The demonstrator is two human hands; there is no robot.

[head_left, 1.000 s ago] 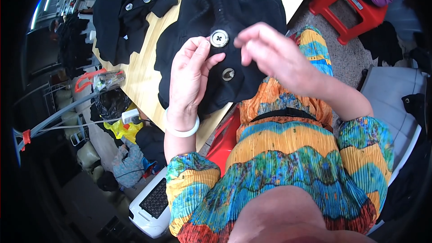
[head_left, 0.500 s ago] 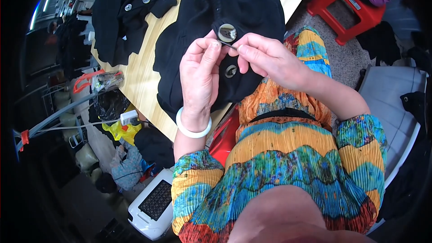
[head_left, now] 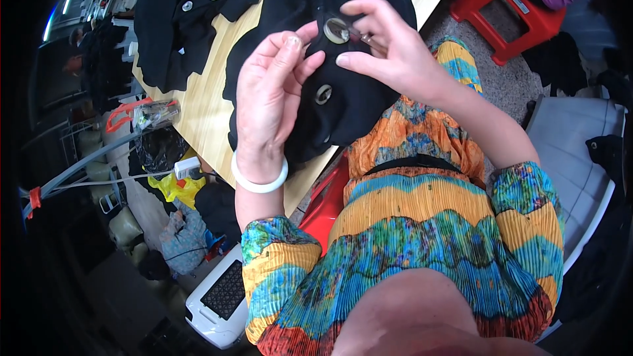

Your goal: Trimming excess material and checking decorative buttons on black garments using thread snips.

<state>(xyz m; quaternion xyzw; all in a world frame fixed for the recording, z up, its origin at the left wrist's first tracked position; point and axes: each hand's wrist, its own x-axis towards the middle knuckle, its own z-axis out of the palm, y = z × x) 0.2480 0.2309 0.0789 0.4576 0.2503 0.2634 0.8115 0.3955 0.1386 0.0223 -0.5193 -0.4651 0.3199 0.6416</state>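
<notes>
A black garment (head_left: pixel 369 6) is spread over the table's edge toward my lap. Two large, pale-rimmed round buttons sit on it: the upper button (head_left: pixel 336 30) between my hands, the lower button (head_left: pixel 323 95) nearer me. My left hand (head_left: pixel 273 86), a white bangle at its wrist, is left of the upper button. Its thumb and fingers are drawn together at the cloth; whatever they pinch is too small to name. To the right of that button, my right hand (head_left: pixel 395 49) curls its fingers round a thin metallic tool (head_left: pixel 373 43), smeared by motion. Its thumb stands apart below.
Another black garment (head_left: pixel 191 20) with two round buttons lies on the wooden table (head_left: pixel 204 102) at left. A red stool (head_left: pixel 508 20) stands at far right, a grey bin (head_left: pixel 573 158) below it. A white-framed appliance (head_left: pixel 221 296) and a person (head_left: pixel 183 244) are at lower left.
My hands have moved apart from the upper button: the left one leftward and slightly down, the right one upward. The right fingers have spread from their pinch, and the cloth shifted slightly.
</notes>
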